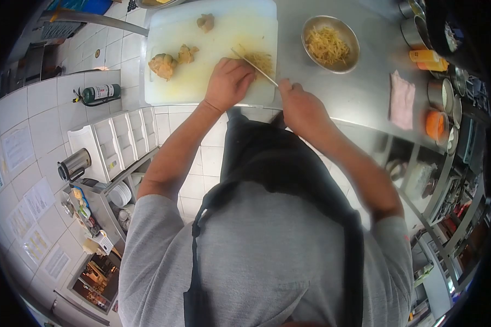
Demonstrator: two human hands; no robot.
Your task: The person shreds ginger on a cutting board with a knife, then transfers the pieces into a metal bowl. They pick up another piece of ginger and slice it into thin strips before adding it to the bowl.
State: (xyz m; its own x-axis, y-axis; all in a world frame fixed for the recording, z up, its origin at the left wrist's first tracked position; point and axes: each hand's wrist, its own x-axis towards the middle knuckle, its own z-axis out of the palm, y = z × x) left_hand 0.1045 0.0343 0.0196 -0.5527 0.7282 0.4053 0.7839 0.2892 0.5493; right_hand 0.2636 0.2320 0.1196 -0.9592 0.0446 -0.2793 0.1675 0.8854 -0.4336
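Observation:
On the white cutting board (202, 43), my left hand (229, 83) is closed, its fingers curled down on something I cannot make out beside the blade. Wrapped round the handle of a knife (257, 68), my right hand (301, 104) is at the board's right edge. The blade slants up and left, past my left fingertips. Thin yellowish shreds (261, 59) lie on the far side of the blade. Several brownish-yellow lumps, among them a large one (162, 66) and a small one (205, 22), rest on the board's left and back parts.
A metal bowl of yellowish shreds (327, 46) stands on the steel counter (360, 98) right of the board. Farther right are a pink cloth (402, 101), a yellow container (426, 59) and an orange-filled container (436, 124). White drawers (114, 141) stand at the left, below a green extinguisher (98, 94).

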